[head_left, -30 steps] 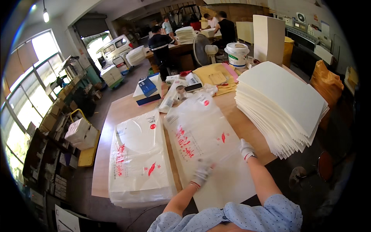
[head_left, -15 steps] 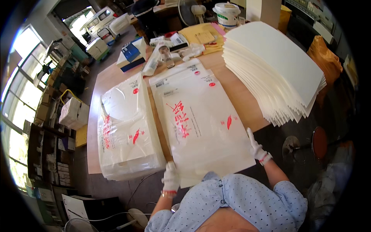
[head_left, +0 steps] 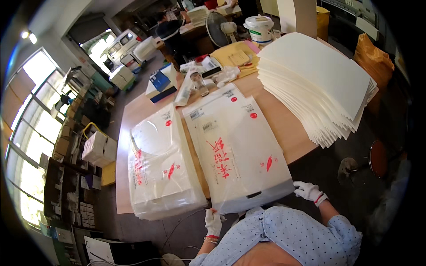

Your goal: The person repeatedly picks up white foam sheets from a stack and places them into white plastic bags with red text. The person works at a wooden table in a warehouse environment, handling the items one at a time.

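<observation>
In front of me on the table lies a clear printed plastic bag [head_left: 239,159] with white sheets in it. Its near end hangs toward my body and shows a dark slot. My left hand [head_left: 213,223], in a white knit glove, pinches the near left corner. At the near right corner, the bent fingers of my gloved right hand [head_left: 308,191] close on the bag's edge; the fingertips are partly hidden. Beside it on the left is a thick stack of similar filled bags [head_left: 166,181].
A fanned stack of white sheets [head_left: 317,75] covers the table's right side. Toward the back are a glass jar [head_left: 199,84], boxes with a blue top [head_left: 159,80], yellow paper [head_left: 235,55], a white bucket [head_left: 258,32] and a fan [head_left: 217,29]. A round stool [head_left: 378,159] stands right.
The view has shifted, so the table sits lower in the picture. My right hand has changed from an upright thumb to bent fingers at the bag's corner. A slot now shows at the near end.
</observation>
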`<state>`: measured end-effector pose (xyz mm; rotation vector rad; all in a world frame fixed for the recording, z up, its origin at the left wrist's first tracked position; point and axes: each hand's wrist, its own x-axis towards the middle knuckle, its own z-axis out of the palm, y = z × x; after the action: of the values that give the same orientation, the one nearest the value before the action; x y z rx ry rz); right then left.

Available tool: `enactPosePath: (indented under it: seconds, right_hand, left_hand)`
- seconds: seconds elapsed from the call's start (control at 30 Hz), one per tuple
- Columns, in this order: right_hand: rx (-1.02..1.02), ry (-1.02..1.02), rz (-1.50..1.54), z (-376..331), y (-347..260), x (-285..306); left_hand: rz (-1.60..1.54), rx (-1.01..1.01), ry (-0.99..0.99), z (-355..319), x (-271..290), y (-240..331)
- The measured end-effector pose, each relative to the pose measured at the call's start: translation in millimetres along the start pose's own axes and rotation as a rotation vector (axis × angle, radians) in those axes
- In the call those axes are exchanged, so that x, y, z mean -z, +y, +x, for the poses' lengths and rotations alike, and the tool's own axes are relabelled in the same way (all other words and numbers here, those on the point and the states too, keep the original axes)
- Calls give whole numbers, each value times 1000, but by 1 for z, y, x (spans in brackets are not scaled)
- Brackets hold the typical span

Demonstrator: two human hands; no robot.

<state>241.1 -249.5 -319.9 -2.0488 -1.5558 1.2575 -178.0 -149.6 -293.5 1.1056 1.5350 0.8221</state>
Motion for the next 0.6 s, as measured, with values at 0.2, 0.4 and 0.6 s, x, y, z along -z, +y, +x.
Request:
enactPosePath:
  seconds: [0.2, 0.4, 0.6]
  right_hand:
    - [45, 123, 951, 107, 9, -71]
    - [274, -62, 1416, 143, -194, -84]
    - [504, -516, 811, 162, -323, -143]
  left_hand:
    - [211, -1024, 22, 39, -3, 121]
    - [177, -1157, 927, 38, 103, 144]
    - [-691, -815, 914, 124, 260, 109]
